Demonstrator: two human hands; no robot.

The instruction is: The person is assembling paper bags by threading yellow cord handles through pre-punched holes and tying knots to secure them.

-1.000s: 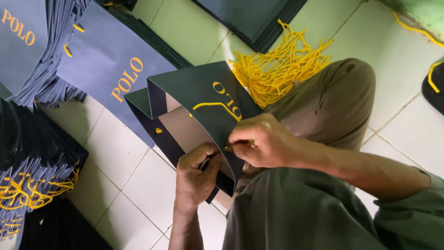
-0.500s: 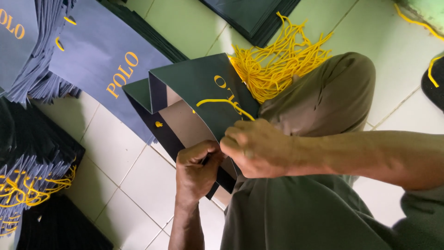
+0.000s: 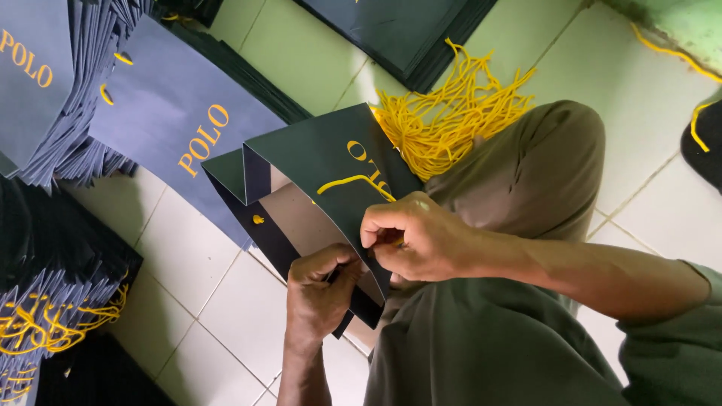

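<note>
1. Left hand [image 3: 320, 289] pinching the near top edge of the dark paper bag [image 3: 316, 195], open on the lap.
2. Right hand [image 3: 410, 237] closed on the yellow cord [image 3: 353, 183], now shifted lower along the edge than a second ago.
3. Cord looped across the bag's face; threading apparently nearly through.
4. Loose yellow cords [image 3: 447, 120] heaped just beyond.

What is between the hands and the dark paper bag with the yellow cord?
Nothing visible. The left hand and right hand both already touch the open dark paper bag at its top edge, beside the yellow cord.

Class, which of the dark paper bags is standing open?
The dark green paper bag between both hands; the others lie flat in stacks.
</note>
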